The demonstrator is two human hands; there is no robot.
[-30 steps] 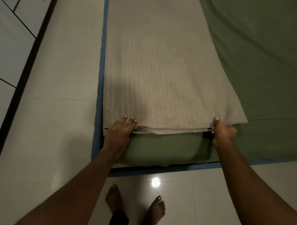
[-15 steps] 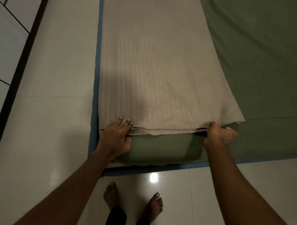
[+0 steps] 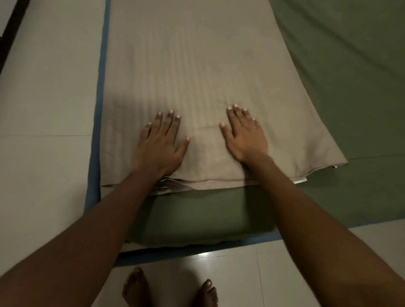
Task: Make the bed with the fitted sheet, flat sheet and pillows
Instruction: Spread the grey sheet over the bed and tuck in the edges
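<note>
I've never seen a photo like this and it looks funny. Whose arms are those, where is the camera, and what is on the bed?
There is no machine here, just a person making a bed. The camera sits on the person's head and looks forward and down, so you see what they see: their own two arms reaching out and their bare feet on the shiny tiled floor. The bed is covered by a green sheet. On top of it lies a long tan sheet, folded in layers that you can see at its near edge. The left hand and the right hand both lie flat on the tan sheet with straight fingers. Neither hand is holding anything.
</note>
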